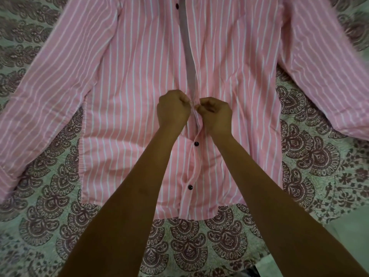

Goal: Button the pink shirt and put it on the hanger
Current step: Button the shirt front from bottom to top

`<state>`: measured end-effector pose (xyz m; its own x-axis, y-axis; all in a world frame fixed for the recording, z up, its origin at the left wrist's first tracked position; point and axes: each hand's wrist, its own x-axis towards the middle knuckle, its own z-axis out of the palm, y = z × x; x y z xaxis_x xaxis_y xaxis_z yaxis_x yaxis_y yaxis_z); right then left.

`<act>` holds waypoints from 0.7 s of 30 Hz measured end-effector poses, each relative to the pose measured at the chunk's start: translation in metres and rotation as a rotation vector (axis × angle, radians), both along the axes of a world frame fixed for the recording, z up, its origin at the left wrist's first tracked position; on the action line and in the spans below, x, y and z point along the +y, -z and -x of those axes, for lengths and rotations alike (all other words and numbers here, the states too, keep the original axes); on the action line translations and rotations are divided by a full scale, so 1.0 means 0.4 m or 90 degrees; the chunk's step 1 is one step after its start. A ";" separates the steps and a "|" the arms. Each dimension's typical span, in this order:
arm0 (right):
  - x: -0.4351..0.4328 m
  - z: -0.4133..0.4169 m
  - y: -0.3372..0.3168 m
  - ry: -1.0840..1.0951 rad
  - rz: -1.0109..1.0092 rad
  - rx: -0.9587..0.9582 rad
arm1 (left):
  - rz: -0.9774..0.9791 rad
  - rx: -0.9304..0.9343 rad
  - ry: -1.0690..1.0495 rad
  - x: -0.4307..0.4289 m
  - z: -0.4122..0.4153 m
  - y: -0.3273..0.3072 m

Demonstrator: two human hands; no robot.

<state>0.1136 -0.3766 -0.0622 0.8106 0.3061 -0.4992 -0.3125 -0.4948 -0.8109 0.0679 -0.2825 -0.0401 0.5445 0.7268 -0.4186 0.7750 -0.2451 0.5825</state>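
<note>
A pink shirt (139,86) with white stripes lies flat, front up, sleeves spread to both sides. Two dark buttons near the hem, one (196,143) above the other (190,187), are fastened. Above my hands the placket (188,56) lies open, with another dark button (177,5) near the top. My left hand (172,110) pinches the left front edge at mid-placket. My right hand (216,114) pinches the right front edge, its fingertips almost meeting the left. The button between my fingers is hidden. No hanger is in view.
The shirt rests on a bedspread (50,226) printed with dark paisley shapes on pale green. A plain pale surface (349,236) shows at the lower right corner.
</note>
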 end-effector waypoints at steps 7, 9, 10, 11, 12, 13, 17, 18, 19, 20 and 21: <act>0.007 0.011 -0.007 0.035 0.020 -0.006 | 0.055 -0.053 -0.030 -0.001 -0.007 -0.027; 0.006 0.013 -0.008 0.036 0.016 0.004 | 0.066 -0.067 -0.038 -0.002 0.001 -0.025; 0.005 0.013 -0.006 0.029 0.018 0.005 | 0.069 -0.075 -0.040 -0.003 0.003 -0.025; 0.004 0.013 -0.005 0.014 0.021 0.001 | 0.068 -0.079 -0.040 -0.005 0.003 -0.025; 0.005 0.015 -0.006 -0.009 0.026 -0.006 | 0.063 -0.081 -0.039 -0.007 0.001 -0.027; 0.007 0.019 -0.004 -0.028 0.027 -0.016 | 0.056 -0.081 -0.038 -0.009 -0.002 -0.028; 0.008 0.037 0.000 -0.020 0.020 -0.048 | 0.016 -0.070 -0.028 -0.013 -0.011 -0.032; 0.005 0.038 0.000 -0.007 0.008 -0.043 | 0.010 -0.066 -0.023 -0.014 -0.012 -0.030; 0.001 0.036 0.000 0.007 -0.014 -0.030 | 0.005 -0.061 -0.019 -0.015 -0.011 -0.029; 0.000 0.035 0.000 0.019 -0.032 -0.012 | 0.003 -0.057 -0.017 -0.015 -0.009 -0.028; -0.002 0.033 -0.001 0.027 -0.049 0.000 | 0.006 -0.058 -0.020 -0.016 -0.007 -0.027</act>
<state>0.1006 -0.3774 -0.0618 0.8237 0.3084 -0.4758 -0.3320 -0.4179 -0.8456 0.0708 -0.2887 -0.0293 0.5574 0.7404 -0.3756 0.7264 -0.2158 0.6525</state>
